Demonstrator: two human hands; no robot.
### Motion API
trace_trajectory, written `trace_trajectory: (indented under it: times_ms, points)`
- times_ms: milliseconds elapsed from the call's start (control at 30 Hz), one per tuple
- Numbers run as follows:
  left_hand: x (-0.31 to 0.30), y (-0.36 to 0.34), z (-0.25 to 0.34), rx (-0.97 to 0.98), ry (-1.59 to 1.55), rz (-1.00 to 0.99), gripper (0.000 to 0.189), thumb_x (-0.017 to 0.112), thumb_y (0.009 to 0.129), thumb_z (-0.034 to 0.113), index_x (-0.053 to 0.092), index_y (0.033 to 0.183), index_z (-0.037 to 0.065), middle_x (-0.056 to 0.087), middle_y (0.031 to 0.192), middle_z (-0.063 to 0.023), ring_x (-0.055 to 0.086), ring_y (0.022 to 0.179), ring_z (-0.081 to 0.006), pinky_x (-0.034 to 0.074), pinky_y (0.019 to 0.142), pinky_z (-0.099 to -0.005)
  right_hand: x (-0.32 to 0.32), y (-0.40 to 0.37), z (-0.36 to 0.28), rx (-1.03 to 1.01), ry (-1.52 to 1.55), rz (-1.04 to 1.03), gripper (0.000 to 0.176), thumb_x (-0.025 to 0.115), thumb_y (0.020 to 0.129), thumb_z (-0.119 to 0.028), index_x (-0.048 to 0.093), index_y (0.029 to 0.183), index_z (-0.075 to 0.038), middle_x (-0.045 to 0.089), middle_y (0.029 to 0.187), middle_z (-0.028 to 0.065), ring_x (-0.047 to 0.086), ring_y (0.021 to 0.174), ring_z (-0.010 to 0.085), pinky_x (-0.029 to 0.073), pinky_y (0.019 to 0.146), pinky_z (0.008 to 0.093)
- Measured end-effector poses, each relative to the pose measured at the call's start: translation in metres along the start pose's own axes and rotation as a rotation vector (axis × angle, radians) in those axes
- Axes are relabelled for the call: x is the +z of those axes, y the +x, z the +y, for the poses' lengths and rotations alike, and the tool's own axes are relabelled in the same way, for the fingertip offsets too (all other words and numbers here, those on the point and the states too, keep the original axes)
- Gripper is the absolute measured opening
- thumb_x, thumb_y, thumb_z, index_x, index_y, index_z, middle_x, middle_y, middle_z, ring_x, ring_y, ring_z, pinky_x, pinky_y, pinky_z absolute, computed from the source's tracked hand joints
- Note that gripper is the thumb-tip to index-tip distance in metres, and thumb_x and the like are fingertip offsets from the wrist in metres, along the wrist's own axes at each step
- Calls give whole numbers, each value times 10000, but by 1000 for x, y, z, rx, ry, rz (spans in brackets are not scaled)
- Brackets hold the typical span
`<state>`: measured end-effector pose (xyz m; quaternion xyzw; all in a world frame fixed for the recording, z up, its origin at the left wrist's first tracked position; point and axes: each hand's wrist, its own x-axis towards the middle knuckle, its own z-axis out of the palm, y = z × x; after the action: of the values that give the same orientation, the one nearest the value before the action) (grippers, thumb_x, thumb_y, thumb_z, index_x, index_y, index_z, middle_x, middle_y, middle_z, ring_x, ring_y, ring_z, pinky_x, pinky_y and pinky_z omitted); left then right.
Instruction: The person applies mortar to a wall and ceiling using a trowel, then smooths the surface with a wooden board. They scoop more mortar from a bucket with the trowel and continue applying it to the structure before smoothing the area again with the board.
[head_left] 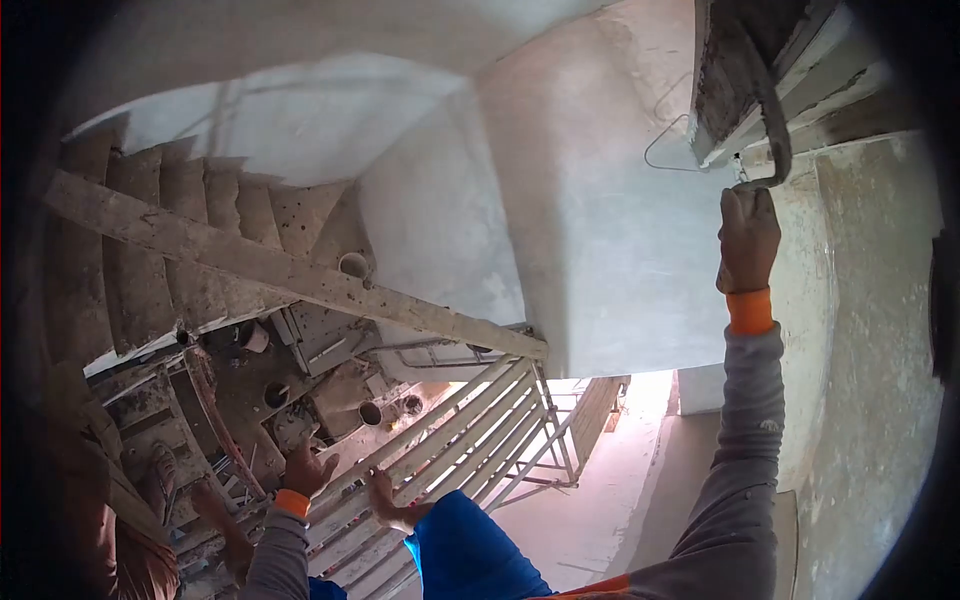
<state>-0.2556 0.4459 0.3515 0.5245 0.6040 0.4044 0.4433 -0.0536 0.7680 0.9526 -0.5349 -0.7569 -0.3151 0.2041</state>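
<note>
Our right grip [748, 240] is clamped on the trowel [775, 125]; we should press its blade flat along the beam [835, 85]. Our left grip [305, 468] hangs spread open and empty.

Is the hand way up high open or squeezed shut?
Shut. The gloved right hand is curled tight around the handle of the trowel, which it holds up near the ceiling.

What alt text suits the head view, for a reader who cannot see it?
A gloved right hand reaches up and grips the handle of a plastering trowel pressed to a rough overhead ledge. The gloved left hand hangs open low down, above a slatted wooden frame, with concrete stairs behind.
</note>
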Motion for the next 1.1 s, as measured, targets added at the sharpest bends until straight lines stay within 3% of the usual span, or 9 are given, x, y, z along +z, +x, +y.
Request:
trace_trajectory:
  times_ms: [233, 400, 600, 633, 733, 800, 900, 1000, 1100]
  points:
    - [-3, -3, 9, -8, -5, -17, 516, 634, 756, 420, 486, 1018, 1, 563, 879, -228, 561, 820, -375, 457, 699, -425, -9, -21, -1, -11, 193, -79, 254, 576, 850, -248, 528, 801, -4, 559, 634, 69, 507, 487, 125, 412, 457, 271]
    - [7, -9, -3, -13, 8, -26, 618, 630, 757, 432, 445, 1143, -14, 564, 910, -229, 564, 845, -365, 464, 705, -421, 23, 24, 35, 202, 306, -234, 210, 571, 847, -248, 526, 784, -53, 489, 589, 4, 444, 437, 80, 367, 402, 241]
    - [16, -7, 1, 34, 58, 7, 694, 661, 739, 397, 387, 1236, -2, 577, 920, -185, 576, 837, -346, 472, 709, -392, 61, 61, 100, 424, 116, -286, 229, 575, 790, -231, 538, 776, -6, 501, 575, 63, 535, 440, 177, 448, 411, 303]
    - [17, -8, 0, 29, 75, 12, 693, 670, 733, 385, 386, 1236, 1, 581, 915, -173, 579, 830, -342, 473, 706, -388, 67, 58, 106, 395, -39, -253, 275, 542, 772, -263, 557, 816, 8, 555, 643, 99, 575, 488, 217, 480, 459, 334]
    - [19, -10, 2, 59, 17, 73, 691, 689, 717, 342, 376, 1242, 19, 590, 886, -149, 587, 792, -335, 472, 692, -382, 103, 83, 255, -335, -698, -581, 342, 501, 762, -326, 578, 886, -17, 606, 770, 159, 630, 639, 268, 509, 546, 381]
    - [17, -10, 9, 18, 35, 55, 691, 692, 711, 331, 371, 1243, 30, 592, 877, -140, 589, 772, -333, 471, 684, -380, 113, 85, 245, 95, -543, -415, 364, 488, 749, -354, 595, 974, -88, 617, 916, 199, 626, 811, 311, 498, 701, 423]
    - [20, -9, 11, -40, 11, 18, 692, 698, 703, 319, 369, 1244, 41, 590, 881, -128, 590, 757, -326, 469, 678, -378, 118, 105, 210, 112, -648, -348, 410, 478, 754, -376, 573, 1054, -113, 601, 1031, 192, 605, 900, 322, 459, 820, 416]
    - [28, -12, 8, -42, 34, 21, 690, 702, 697, 309, 372, 1241, 42, 586, 890, -124, 591, 754, -315, 467, 674, -378, 101, 119, 133, 464, -351, -389, 452, 472, 771, -400, 551, 1093, -91, 575, 1090, 196, 568, 993, 335, 446, 848, 417]
    - [27, -14, 7, -1, 48, 60, 691, 704, 694, 302, 374, 1242, 41, 581, 893, -123, 587, 726, -295, 464, 662, -371, 95, 101, 112, 164, -524, -263, 485, 486, 790, -410, 547, 1077, -23, 566, 1085, 227, 545, 1009, 378, 432, 859, 435]
